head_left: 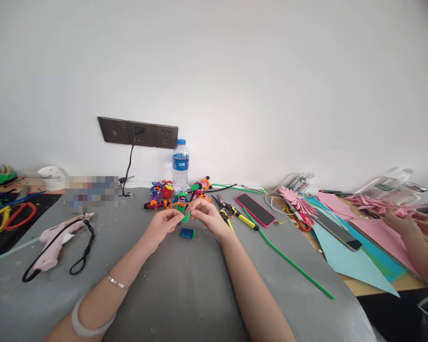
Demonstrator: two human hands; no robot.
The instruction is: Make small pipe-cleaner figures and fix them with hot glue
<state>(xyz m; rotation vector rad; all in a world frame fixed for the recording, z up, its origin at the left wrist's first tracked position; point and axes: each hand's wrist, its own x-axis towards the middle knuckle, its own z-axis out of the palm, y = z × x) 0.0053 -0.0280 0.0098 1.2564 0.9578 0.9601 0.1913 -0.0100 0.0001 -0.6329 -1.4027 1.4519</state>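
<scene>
Between my two hands a short bent green pipe cleaner (187, 217) curves in a loop. My left hand (163, 228) is closed in a pinch on its left end. From the other side my right hand (210, 218) pinches it too, the fingertips partly hiding the piece. Just below them on the grey mat (185, 285) lies a small blue bundle (187, 233) with a green edge. Behind my hands are several colourful pipe-cleaner figures, among them a purple and blue one (156, 190), a red and yellow one (167, 189) and a green one (181, 198).
A pink glue gun (53, 242) with a black cord lies left. Pliers (240, 216), a pink-cased phone (256, 209) and a long green pipe cleaner (296, 262) are right. A water bottle (180, 164) stands by the wall. Another person's hands (406, 225) handle pink paper far right.
</scene>
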